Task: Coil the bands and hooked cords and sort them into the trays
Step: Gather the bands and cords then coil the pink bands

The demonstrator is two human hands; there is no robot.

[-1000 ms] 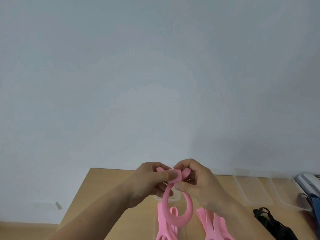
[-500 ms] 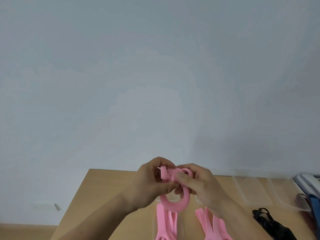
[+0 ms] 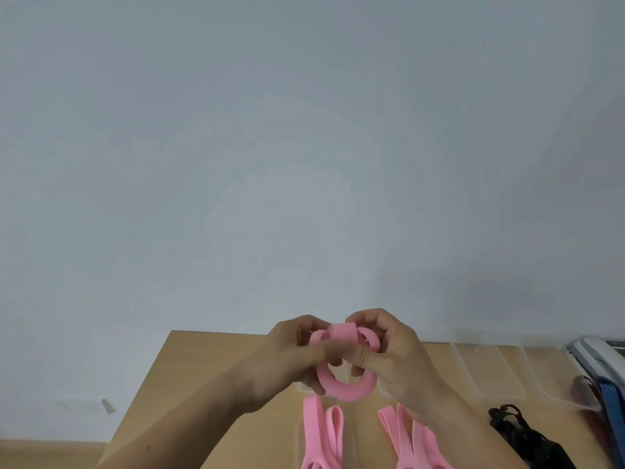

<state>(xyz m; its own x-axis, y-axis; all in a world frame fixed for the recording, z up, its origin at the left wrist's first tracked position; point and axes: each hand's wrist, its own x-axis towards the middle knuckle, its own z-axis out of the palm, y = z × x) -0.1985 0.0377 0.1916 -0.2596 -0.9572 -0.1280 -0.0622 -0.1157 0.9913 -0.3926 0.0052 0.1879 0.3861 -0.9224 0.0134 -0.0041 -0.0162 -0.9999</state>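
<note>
Pale blue-grey wall (image 3: 304, 147) fills most of the view. Below it is a wooden tabletop (image 3: 203, 384), its far edge against the wall.

At the far right of the tabletop a clear tray (image 3: 480, 370) and a second clear tray (image 3: 544, 377) stand side by side, long axes running from the person toward the wall. To their right, cut off by the frame edge, are a white and grey object (image 3: 595, 353) and a blue strap (image 3: 608, 397).

Two groups of flat bands lie at the near edge. The left pink bands (image 3: 321, 434) run straight away from the person, looped ends pointing at the wall. The right pink bands (image 3: 409, 438) run the same way but lean left at their far ends, and the right forearm partly covers them. Whether either group lies inside a tray cannot be told. A heap of black cords (image 3: 521, 434) lies to the right, apart from the bands.

Both hands are together above the middle of the tabletop, clamped on one pink band (image 3: 345, 389). The left hand (image 3: 291, 353) has its fingers curled round the band's left side, thumb laid across it. The right hand (image 3: 395, 353) grips the right side, thumb pressed on the band, fingers arched over the top.

The pink band is wound into a ring held upright, its opening facing the person. Its lower arc hangs below the fingers. A short rolled end sits at the top between the hands, its axis running left to right.
</note>
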